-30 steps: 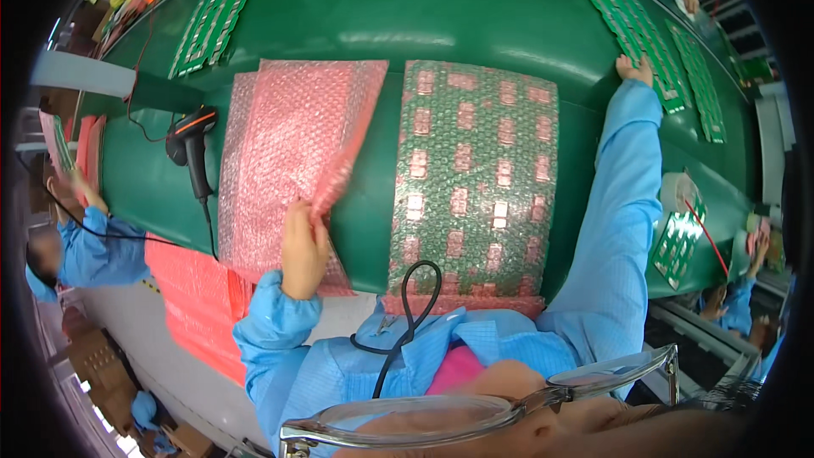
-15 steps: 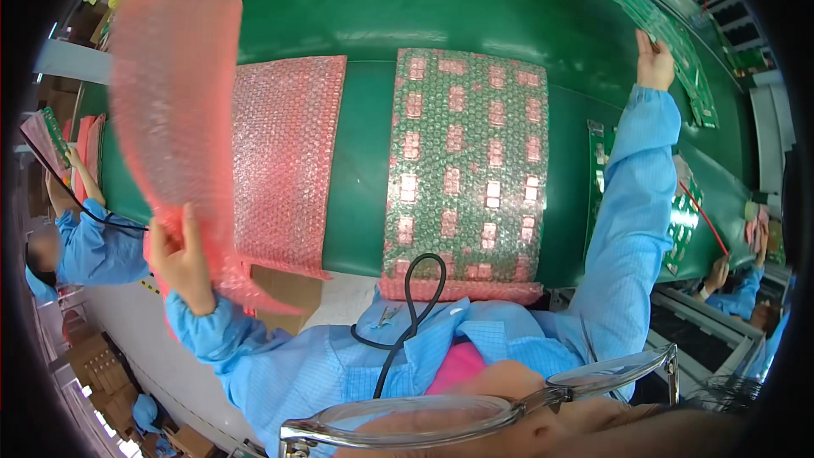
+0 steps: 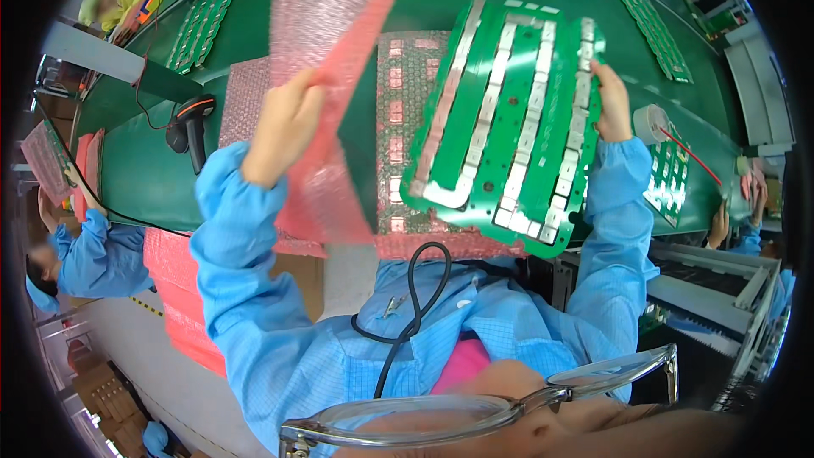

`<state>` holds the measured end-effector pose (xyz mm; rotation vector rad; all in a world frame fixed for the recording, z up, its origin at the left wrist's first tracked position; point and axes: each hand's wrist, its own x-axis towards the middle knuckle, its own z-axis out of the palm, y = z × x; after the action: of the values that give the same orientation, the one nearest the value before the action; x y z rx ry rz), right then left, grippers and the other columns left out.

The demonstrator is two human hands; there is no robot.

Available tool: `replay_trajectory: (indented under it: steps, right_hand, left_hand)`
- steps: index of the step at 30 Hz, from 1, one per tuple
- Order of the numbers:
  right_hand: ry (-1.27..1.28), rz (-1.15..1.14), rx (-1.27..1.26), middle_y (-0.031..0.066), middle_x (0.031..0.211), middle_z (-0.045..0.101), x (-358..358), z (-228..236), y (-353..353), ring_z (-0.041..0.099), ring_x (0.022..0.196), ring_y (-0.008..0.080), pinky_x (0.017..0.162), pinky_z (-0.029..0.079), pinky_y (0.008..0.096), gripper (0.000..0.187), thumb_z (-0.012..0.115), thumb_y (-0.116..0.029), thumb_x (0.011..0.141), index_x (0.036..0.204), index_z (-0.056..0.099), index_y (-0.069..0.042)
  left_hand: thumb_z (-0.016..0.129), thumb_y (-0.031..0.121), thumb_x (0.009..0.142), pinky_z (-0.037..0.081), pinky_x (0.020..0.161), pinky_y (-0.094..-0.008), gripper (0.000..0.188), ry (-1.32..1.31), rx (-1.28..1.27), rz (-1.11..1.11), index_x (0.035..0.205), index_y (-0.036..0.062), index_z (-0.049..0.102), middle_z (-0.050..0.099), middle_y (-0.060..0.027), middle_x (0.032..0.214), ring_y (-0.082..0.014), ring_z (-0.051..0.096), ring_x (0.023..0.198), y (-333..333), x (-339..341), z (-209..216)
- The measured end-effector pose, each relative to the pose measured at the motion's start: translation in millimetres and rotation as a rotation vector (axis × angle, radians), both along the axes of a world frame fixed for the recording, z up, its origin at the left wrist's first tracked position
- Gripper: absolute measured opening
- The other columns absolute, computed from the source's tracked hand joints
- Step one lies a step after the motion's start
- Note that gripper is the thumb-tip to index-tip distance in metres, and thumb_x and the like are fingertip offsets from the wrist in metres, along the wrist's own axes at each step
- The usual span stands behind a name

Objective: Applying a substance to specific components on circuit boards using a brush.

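View down onto a green workbench (image 3: 254,24) from the head of a person in a blue work coat. The left hand (image 3: 284,129), fingers curled closed, has hold of a pink bubble-wrap bag (image 3: 315,13), which hangs upward and away from the fist with its right edge folded over; no board shows through it. The right hand (image 3: 612,106) grips the right edge of a green circuit-board panel (image 3: 510,123), thumb and fingers pinched closed. The panel, carrying rows of silvery metal parts, is raised at a tilt in front of the chest, covering much of a wrapped panel (image 3: 395,110) that lies beneath it.

As far as can be judged, that wrapped panel is done, while the panel in the hand is bare and outside the bag. Two more unwrapped boards are left on the bench: a far-left panel (image 3: 203,25) and a far-right panel (image 3: 649,30). More pink bubble wrap (image 3: 244,106) lies flat to the left, with a handheld scanner (image 3: 195,123) just beside it.

In view, a narrow gap separates the raised bag from the raised panel. Open green surface stretches beyond both, toward the far edge. Room is tighter close in: the wrapped panel's pink lower end reaches the bench's front edge, near the torso, and the raised panel's lower right corner comes close to the right sleeve (image 3: 615,203)
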<state>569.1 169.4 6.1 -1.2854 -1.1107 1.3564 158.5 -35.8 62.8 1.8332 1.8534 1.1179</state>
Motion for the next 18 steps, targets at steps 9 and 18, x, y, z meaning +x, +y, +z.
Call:
replay_trajectory:
  steps: [9,18]
  right_hand:
    - [0.053,0.171,-0.302,0.0072,0.129,0.046,9.7,-19.4,-56.1,0.046,0.114,0.0188,0.099,0.033,0.0462,0.064,0.054,-0.03,0.091,0.141,0.022,-0.006]
    - [0.243,0.033,-0.198,0.0072,0.115,0.055,5.3,-16.5,-72.6,0.056,0.098,0.0157,0.082,0.049,0.0307,0.071,0.056,-0.014,0.09,0.145,0.012,-0.005]
  left_hand:
    - [0.048,0.019,0.085,0.042,0.056,-0.0398,0.025,-0.015,-0.05,-0.067,0.083,-0.0053,0.056,0.054,-0.0216,0.065,-0.0267,0.056,0.058,17.8,8.1,-39.5]
    - [0.07,0.011,0.072,0.049,0.059,-0.0285,0.02,0.177,-0.226,0.0,0.088,-0.0017,0.066,0.065,-0.0109,0.069,-0.0147,0.062,0.063,-11.1,-38.8,40.3]
